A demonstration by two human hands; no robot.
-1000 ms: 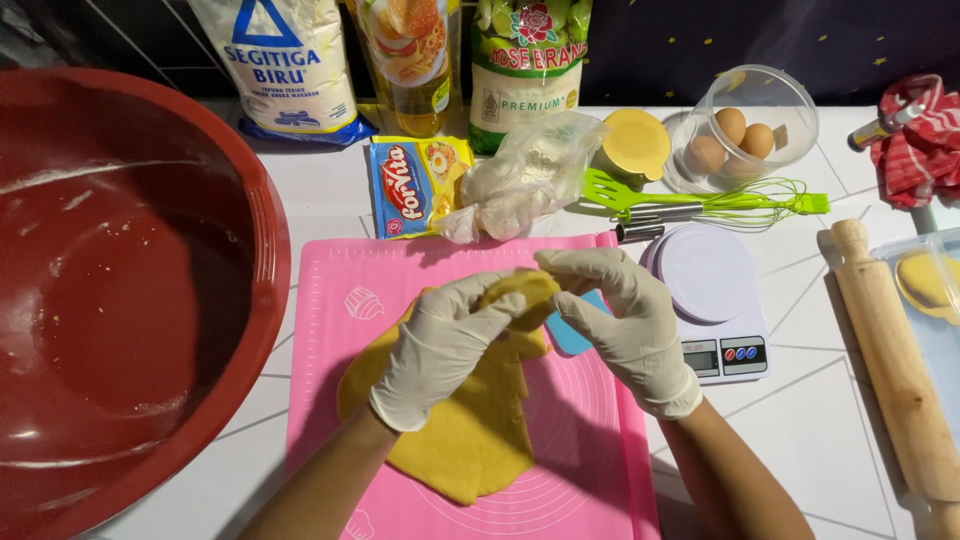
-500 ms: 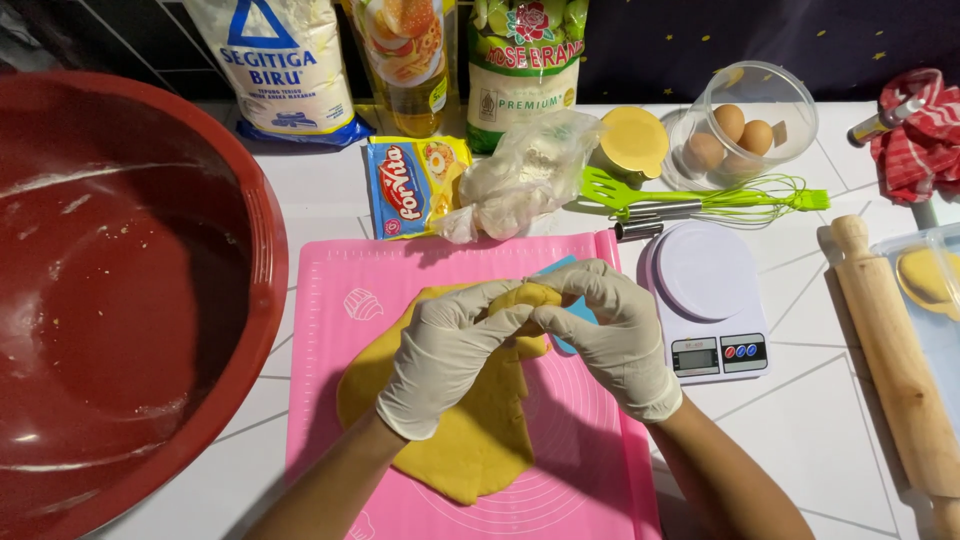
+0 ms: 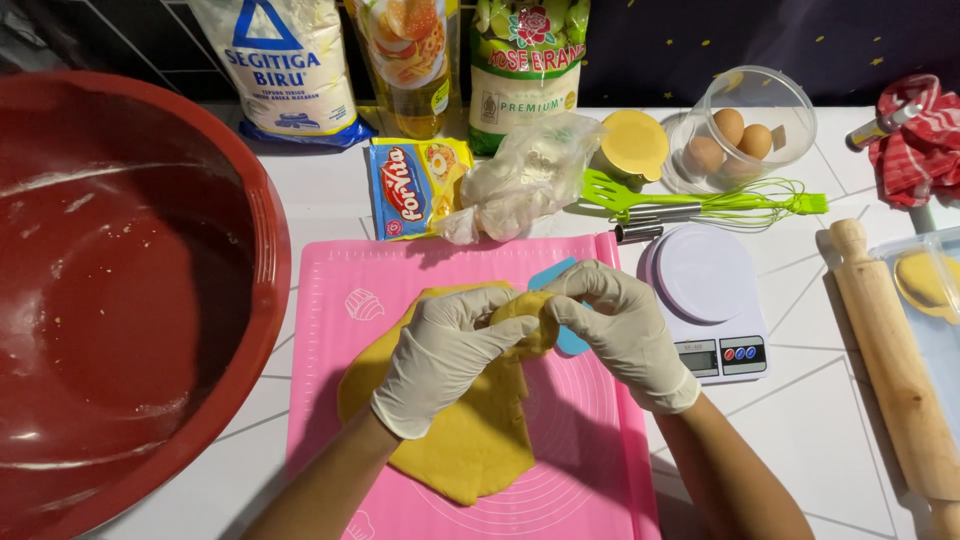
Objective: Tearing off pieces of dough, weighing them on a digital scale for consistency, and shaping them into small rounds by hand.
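A flattened sheet of yellow dough (image 3: 480, 440) lies on a pink silicone mat (image 3: 580, 460). Both my hands wear white gloves and meet over the dough's upper right edge. My left hand (image 3: 445, 355) and my right hand (image 3: 615, 325) pinch a small lump of yellow dough (image 3: 525, 318) between their fingertips. A light blue scraper (image 3: 568, 340) lies on the mat under my right hand, mostly hidden.
A big red bowl (image 3: 130, 300) fills the left. At the back stand a flour bag (image 3: 290, 65), oil pouch (image 3: 410, 55) and green bag (image 3: 525, 60). A white scale (image 3: 705, 300), green whisk (image 3: 740, 205), egg bowl (image 3: 745, 125) and rolling pin (image 3: 895, 370) lie right.
My hands have drawn closer together around the small dough lump, lifting it off the sheet's edge. The blue scraper is more covered by my right hand.
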